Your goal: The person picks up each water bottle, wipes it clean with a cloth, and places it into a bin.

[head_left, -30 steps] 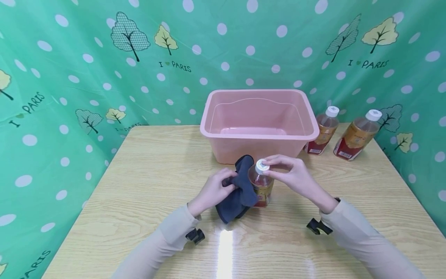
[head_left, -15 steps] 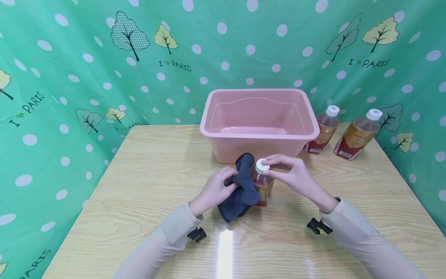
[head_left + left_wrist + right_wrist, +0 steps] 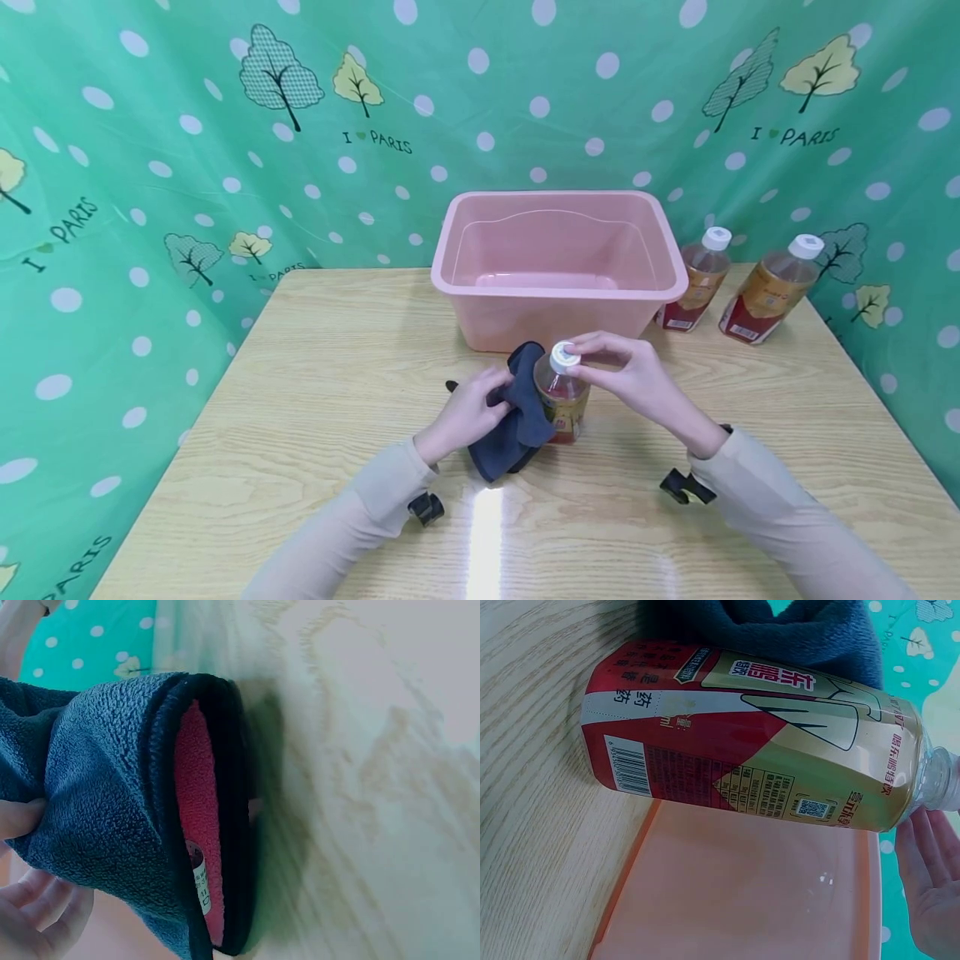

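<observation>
A drink bottle [image 3: 564, 408] with a white cap and a red and gold label stands upright on the table, just in front of the pink bin. My right hand [image 3: 626, 371] pinches its cap between thumb and fingers. My left hand [image 3: 468, 410] grips a dark blue cloth [image 3: 517, 429] bunched against the bottle's left side. In the left wrist view the cloth [image 3: 112, 772] has black edging and a red inner face, with the thumb and fingers pinching its folds. The right wrist view shows the label of the bottle [image 3: 742, 742] close up, the cloth behind it.
The pink bin [image 3: 555, 321] stands behind the bottle, with nothing in it. Two more capped bottles, a nearer-to-bin bottle [image 3: 697, 283] and an outer bottle [image 3: 771, 292], stand right of it. A green dotted curtain [image 3: 337, 208] hangs along the table's back and sides.
My left hand has rubbed the cloth slightly to the right and up, then back down along the bottle's side. My right hand stays on the cap, and the bottle has hardly moved.
</observation>
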Demonstrator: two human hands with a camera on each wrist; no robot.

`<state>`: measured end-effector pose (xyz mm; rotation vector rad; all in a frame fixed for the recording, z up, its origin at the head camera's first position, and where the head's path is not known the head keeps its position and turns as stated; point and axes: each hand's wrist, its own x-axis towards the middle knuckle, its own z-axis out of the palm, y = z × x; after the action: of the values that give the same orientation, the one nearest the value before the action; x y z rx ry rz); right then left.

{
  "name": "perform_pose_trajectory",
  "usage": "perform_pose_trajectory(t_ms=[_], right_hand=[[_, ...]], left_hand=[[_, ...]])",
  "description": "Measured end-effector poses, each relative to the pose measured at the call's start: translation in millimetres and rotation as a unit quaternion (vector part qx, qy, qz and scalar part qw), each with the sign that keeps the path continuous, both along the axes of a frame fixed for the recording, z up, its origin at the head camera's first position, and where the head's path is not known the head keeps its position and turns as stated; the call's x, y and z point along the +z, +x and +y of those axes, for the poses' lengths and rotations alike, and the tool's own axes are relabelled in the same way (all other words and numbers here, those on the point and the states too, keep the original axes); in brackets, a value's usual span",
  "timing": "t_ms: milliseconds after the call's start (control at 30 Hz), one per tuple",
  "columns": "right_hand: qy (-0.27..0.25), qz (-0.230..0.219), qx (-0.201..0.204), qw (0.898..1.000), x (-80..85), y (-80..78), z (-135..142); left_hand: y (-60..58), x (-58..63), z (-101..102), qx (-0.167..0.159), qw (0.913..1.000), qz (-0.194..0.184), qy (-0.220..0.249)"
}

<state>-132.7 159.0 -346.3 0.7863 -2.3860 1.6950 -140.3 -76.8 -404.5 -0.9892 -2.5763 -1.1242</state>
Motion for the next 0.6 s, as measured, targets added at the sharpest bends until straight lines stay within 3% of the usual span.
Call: perform_pose_trajectory(t_ms=[167, 600], right_hand=[[-0.005, -0.002, 0.002, 1.0, 0.0, -0.2, -0.2], [-0.005, -0.013, 0.003, 1.0, -0.3, 0.1, -0.1]], left_hand=[[-1.2, -7.2, 0.0, 0.001, 0.9997, -0.02, -0.011], [-8.6, -24.4, 0.6, -0.005, 0.9969, -0.015, -0.077]])
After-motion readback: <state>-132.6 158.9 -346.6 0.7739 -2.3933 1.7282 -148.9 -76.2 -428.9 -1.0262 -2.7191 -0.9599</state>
